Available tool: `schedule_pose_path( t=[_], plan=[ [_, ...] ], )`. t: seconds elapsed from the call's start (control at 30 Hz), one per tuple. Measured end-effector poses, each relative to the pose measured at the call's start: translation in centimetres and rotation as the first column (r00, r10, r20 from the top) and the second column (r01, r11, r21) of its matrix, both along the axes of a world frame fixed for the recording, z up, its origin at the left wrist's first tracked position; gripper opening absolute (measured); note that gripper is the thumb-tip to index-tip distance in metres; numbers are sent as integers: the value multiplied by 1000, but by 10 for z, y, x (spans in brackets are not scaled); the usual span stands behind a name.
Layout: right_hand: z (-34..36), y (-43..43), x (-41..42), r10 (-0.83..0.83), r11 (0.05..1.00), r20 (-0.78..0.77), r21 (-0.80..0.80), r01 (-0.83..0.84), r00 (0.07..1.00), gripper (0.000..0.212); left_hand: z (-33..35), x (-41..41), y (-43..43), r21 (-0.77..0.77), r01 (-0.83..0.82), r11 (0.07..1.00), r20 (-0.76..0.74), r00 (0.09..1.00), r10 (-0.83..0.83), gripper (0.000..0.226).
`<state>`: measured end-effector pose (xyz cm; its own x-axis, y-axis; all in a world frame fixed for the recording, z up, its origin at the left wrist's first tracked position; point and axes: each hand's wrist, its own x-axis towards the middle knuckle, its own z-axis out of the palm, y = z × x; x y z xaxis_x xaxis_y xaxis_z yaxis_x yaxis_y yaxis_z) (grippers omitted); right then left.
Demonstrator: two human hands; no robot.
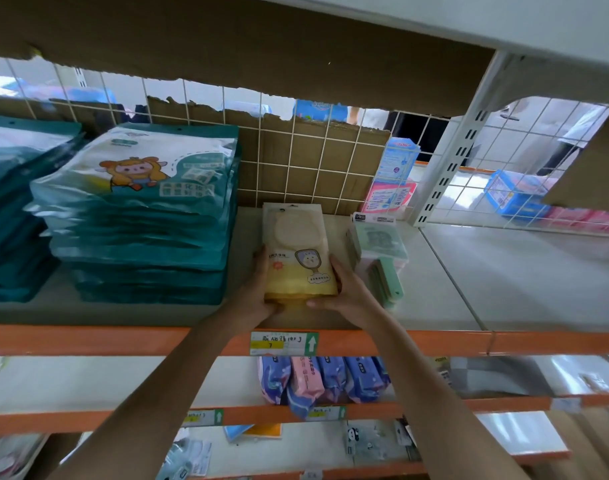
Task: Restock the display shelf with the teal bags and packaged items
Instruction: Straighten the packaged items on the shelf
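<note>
Left grip [261,289]: clasps left edge of flat yellow-and-clear plastic packets [298,251].
Right grip [344,289]: clasps their right edge.
Place: grey shelf [469,289], between teal foil bags [140,216] and pale green packets [379,258].
Risk: pushed askew, the slippery stack may fan into the green ones.

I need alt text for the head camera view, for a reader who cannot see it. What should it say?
The left hand and the right hand hold a stack of yellow packets on a grey shelf with an orange front edge. Two piles of teal bags lie to its left, green packets to its right.
</note>
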<state>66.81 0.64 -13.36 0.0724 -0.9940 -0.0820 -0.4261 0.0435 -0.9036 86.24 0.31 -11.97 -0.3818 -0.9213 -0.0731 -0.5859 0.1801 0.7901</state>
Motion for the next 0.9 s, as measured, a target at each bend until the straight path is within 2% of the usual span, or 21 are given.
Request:
schedule_pose_path(
  t=[0.3, 0.47, 0.6, 0.83, 0.9],
  plan=[
    [2, 6, 2, -6, 1000, -22, 23, 6, 1000, 107, 2, 1, 2, 15, 19, 1000, 32, 999, -19, 108],
    [1, 7, 1, 2, 1000, 15, 7, -2, 1000, 87, -1, 1, 0, 50, 10, 999, 9, 1000, -10, 102],
    [5, 10, 3, 4, 1000, 40, -1, -4, 999, 83, -1, 1, 0, 69, 17, 997, -63, 998, -12, 103],
    [1, 9, 3, 49, 999, 130, -30, -45, 990, 70, -3, 2, -1, 55, -2, 998, -60, 998, 5, 96],
    [0, 10, 3, 46, 998, 105, -44, -41, 993, 71, -2, 1, 0, 41, -1, 999, -37, 999, 2, 95]
  ],
)
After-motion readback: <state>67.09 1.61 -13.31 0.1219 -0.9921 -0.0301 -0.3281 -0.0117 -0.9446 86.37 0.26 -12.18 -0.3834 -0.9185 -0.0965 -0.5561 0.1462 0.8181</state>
